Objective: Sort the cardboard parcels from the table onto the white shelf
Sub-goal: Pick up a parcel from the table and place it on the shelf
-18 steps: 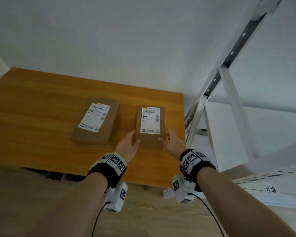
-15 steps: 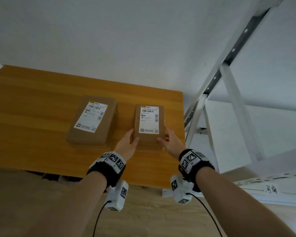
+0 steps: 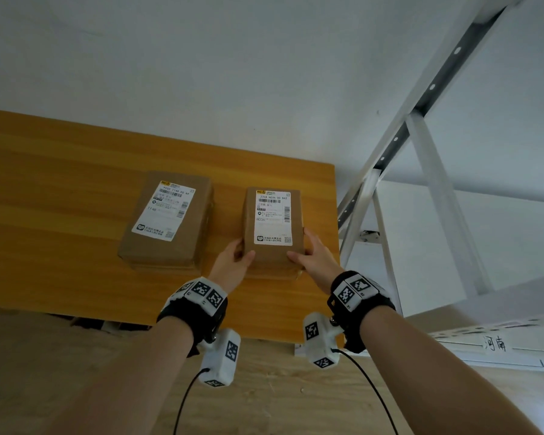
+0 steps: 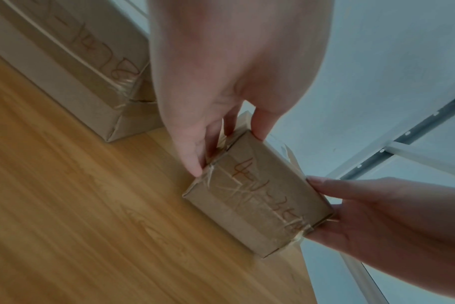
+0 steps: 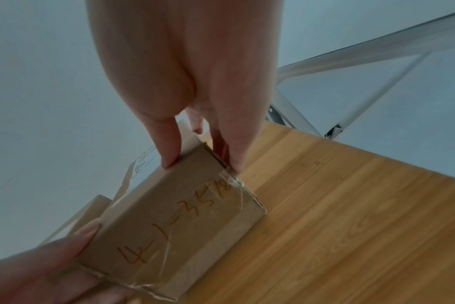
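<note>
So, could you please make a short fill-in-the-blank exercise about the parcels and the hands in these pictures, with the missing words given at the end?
1. The number of cardboard parcels on the wooden table is ____.
2. The left hand and the right hand both hold the ____ parcel.
3. The handwriting on this parcel's near side begins with the digit ____.
4. The white shelf stands to the ____ of the table.

Missing words: two; right; 4; right
</note>
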`<state>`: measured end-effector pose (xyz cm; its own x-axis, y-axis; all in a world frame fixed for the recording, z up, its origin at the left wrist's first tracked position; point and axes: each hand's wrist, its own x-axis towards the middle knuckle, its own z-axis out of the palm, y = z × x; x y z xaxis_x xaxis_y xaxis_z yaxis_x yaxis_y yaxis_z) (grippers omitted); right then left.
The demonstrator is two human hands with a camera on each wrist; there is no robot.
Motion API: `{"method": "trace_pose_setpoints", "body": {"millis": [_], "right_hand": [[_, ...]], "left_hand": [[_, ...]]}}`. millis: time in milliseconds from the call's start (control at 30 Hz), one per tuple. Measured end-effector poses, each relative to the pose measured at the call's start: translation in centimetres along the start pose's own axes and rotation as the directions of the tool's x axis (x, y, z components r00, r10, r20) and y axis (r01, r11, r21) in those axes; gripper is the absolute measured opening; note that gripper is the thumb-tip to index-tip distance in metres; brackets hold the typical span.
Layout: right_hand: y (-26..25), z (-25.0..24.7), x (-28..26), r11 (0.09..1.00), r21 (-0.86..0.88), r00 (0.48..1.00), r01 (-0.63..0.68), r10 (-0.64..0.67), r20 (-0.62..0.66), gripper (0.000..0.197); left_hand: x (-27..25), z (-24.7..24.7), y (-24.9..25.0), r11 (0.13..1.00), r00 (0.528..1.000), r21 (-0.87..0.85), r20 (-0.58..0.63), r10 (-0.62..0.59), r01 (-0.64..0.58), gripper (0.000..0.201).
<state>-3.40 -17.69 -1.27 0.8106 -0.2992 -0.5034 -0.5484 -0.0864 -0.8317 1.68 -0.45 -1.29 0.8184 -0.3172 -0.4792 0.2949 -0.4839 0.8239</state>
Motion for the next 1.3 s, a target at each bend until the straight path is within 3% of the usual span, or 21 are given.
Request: {"method": "trace_pose_setpoints", "body": {"millis": [167, 433, 767, 1300], "right_hand": [[-1.1, -0.3, -1.8, 0.999, 0.037, 0.999, 0.031, -0.032, 0.017, 0.086], [-5.1, -0.2, -7.0, 0.982, 0.045, 0.982, 0.183, -0.184, 0.042, 0.093], [-10.5, -1.2, -14.3, 0.921, 0.043, 0.921, 0.387, -0.389, 0.039, 0.091], [-12.0, -1.5, -22.8, 0.872, 0.055, 0.871, 0.487, -0.489, 0.043, 0.088]], "left_hand": [[-1.7, -1.3, 0.8, 0.999, 1.000, -0.052, 0.005, -0.007, 0.007, 0.062], [-6.8, -3.9, 4.5, 0.991, 0.989, 0.048, -0.084, 0.125, -0.121, 0.052], [-15.1, -6.3, 10.0, 0.957, 0.942, -0.020, -0.185, 0.281, -0.290, 0.061], [-24.6, -7.3, 11.2, 0.913, 0.886, 0.018, -0.233, 0.400, -0.407, 0.061]]}}
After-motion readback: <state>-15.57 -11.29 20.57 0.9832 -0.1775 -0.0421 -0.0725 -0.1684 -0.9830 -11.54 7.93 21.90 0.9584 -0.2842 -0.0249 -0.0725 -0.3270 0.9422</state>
